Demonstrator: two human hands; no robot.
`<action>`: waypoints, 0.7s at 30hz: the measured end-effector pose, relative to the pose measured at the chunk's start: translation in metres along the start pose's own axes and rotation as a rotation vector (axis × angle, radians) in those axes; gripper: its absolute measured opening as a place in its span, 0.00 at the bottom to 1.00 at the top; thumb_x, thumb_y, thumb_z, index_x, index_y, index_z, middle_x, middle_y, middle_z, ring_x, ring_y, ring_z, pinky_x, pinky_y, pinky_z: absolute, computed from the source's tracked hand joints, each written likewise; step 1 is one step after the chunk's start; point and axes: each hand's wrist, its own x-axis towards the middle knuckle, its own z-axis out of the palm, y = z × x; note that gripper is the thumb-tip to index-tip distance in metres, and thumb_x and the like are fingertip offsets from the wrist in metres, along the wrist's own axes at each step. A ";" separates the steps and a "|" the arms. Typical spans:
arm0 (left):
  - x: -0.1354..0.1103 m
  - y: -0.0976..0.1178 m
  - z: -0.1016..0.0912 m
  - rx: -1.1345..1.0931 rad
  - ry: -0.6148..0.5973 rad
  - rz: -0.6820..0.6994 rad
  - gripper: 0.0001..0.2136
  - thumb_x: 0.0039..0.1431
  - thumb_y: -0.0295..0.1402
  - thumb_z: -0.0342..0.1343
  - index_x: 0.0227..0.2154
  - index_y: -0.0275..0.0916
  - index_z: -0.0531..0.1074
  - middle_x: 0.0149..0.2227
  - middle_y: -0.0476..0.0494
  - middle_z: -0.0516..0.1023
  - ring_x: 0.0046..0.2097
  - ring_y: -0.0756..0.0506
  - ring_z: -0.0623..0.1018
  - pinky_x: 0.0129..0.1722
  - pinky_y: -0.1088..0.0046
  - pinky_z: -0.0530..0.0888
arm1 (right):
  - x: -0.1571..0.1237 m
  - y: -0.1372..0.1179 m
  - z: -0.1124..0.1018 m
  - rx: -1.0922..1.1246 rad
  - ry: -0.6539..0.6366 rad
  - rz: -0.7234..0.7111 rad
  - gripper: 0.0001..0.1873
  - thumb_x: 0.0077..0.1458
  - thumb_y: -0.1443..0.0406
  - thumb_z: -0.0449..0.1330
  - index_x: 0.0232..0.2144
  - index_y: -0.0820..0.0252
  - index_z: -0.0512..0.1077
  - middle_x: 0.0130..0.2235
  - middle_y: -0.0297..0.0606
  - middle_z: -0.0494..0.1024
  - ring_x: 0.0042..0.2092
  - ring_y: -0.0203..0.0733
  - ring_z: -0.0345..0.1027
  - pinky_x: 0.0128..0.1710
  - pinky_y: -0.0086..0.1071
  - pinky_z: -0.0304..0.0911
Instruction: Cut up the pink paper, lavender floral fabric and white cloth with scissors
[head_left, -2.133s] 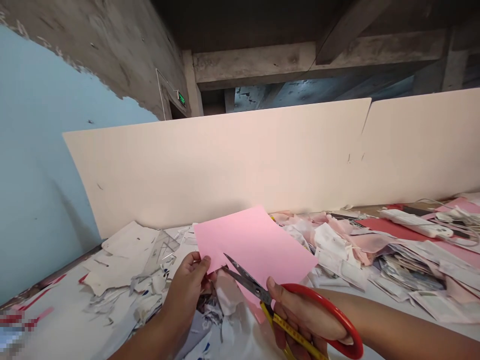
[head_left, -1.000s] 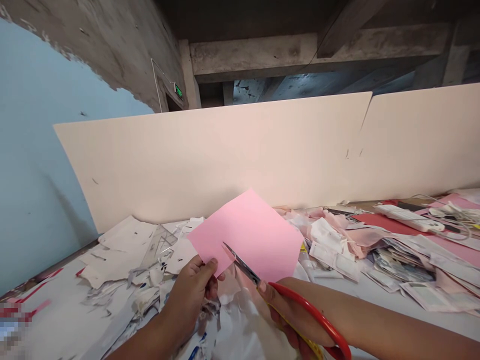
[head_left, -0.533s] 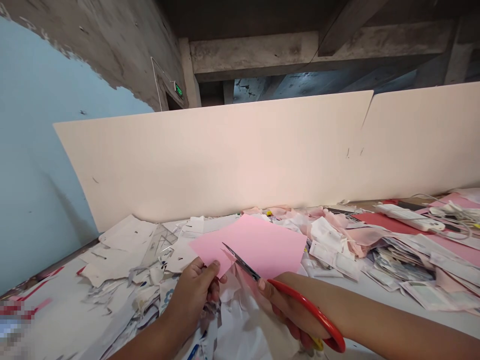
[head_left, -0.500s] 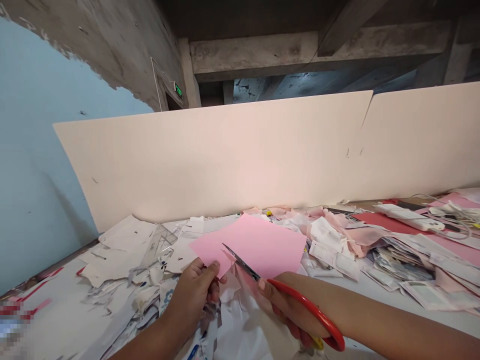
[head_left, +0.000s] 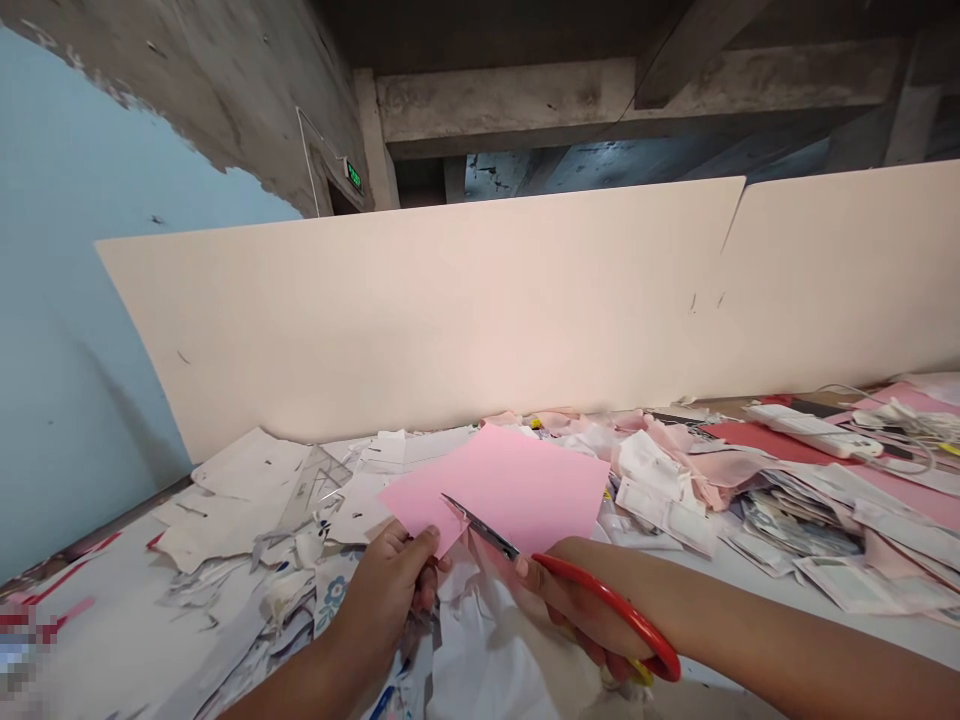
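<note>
Head camera view: the left hand [head_left: 390,580] pinches a corner of a pink sheet [head_left: 525,475] above a bench [head_left: 105,630] strewn with scraps [head_left: 232,500], while the right hand [head_left: 581,595] grips red-handled scissors [head_left: 508,549], blades crossing the sheet's near edge.

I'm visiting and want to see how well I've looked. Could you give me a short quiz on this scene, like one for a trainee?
1. Which hand holds the red-handled scissors?
2. True or false: the left hand grips the pink sheet near one of its corners.
3. Which colour of sheet shows right next to the white power strip on the right? a) green, b) red, c) orange

Key:
1. The right hand.
2. True.
3. b) A red sheet.
</note>
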 end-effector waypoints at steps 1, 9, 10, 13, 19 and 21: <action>0.000 0.000 0.000 -0.005 0.004 -0.008 0.14 0.44 0.43 0.55 0.20 0.37 0.64 0.11 0.54 0.63 0.12 0.56 0.58 0.16 0.81 0.54 | 0.000 -0.002 0.000 -0.045 -0.003 0.047 0.36 0.52 0.44 0.30 0.11 0.63 0.56 0.11 0.37 0.60 0.11 0.31 0.53 0.16 0.29 0.54; -0.002 -0.001 0.005 -0.052 0.046 -0.061 0.14 0.43 0.42 0.56 0.18 0.37 0.62 0.08 0.55 0.61 0.11 0.57 0.55 0.15 0.81 0.52 | 0.001 -0.004 -0.002 -0.082 -0.031 0.098 0.36 0.51 0.42 0.30 0.12 0.62 0.55 0.13 0.37 0.61 0.12 0.31 0.54 0.16 0.28 0.55; -0.001 -0.001 0.005 -0.065 0.042 -0.064 0.14 0.43 0.42 0.56 0.18 0.37 0.62 0.08 0.56 0.61 0.11 0.58 0.54 0.15 0.81 0.51 | 0.002 -0.001 -0.001 -0.060 -0.038 0.082 0.37 0.49 0.40 0.29 0.12 0.62 0.55 0.13 0.37 0.61 0.12 0.31 0.54 0.15 0.28 0.55; 0.000 -0.005 0.003 -0.102 0.025 -0.076 0.12 0.43 0.40 0.56 0.20 0.37 0.62 0.07 0.58 0.58 0.11 0.57 0.53 0.14 0.81 0.51 | 0.006 0.006 0.002 -0.015 -0.012 0.067 0.38 0.45 0.37 0.30 0.12 0.62 0.56 0.12 0.35 0.60 0.12 0.32 0.55 0.13 0.27 0.54; 0.001 -0.010 0.001 -0.124 0.008 -0.106 0.12 0.44 0.40 0.57 0.21 0.37 0.62 0.06 0.57 0.57 0.11 0.58 0.54 0.14 0.83 0.50 | 0.006 0.005 0.004 -0.002 0.030 0.078 0.37 0.44 0.36 0.31 0.15 0.61 0.57 0.11 0.33 0.58 0.11 0.31 0.53 0.13 0.26 0.52; 0.001 -0.010 0.000 -0.136 0.012 -0.120 0.13 0.43 0.40 0.57 0.22 0.36 0.62 0.07 0.57 0.58 0.11 0.58 0.55 0.14 0.83 0.50 | 0.006 0.006 0.003 -0.002 0.026 0.084 0.38 0.43 0.35 0.30 0.17 0.61 0.57 0.12 0.33 0.58 0.12 0.33 0.54 0.12 0.27 0.52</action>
